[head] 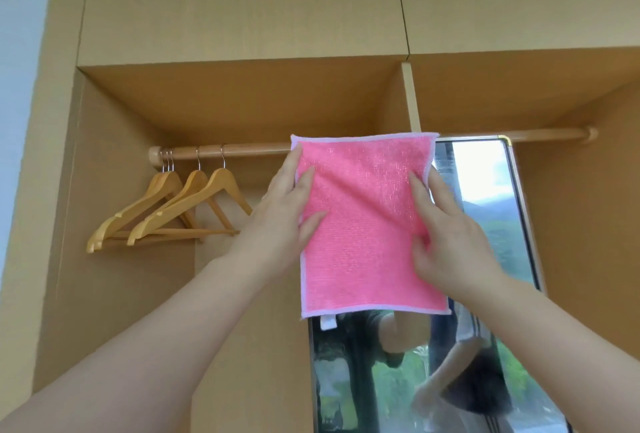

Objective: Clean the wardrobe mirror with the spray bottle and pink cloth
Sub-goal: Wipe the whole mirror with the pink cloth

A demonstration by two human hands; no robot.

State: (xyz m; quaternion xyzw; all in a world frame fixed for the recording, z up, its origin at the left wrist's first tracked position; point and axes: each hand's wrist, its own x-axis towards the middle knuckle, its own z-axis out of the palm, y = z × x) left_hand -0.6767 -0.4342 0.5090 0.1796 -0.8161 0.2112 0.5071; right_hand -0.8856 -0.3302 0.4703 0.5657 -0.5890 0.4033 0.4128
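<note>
Pink cloth [363, 224] is spread flat over the upper part of the wardrobe mirror [491, 224], its top edge level with the wooden rail [242, 149]. Left hand [287, 211] grasps the cloth's edge at 9 o'clock, thumb behind, fingers laid on the face. Right hand [446, 238] grasps the edge at 3 o'clock likewise. Wooden hangers [166, 211] hang on the rail at 9 o'clock of the cloth, well apart. A white tag [328, 323] hangs at the cloth's lower edge.
</note>
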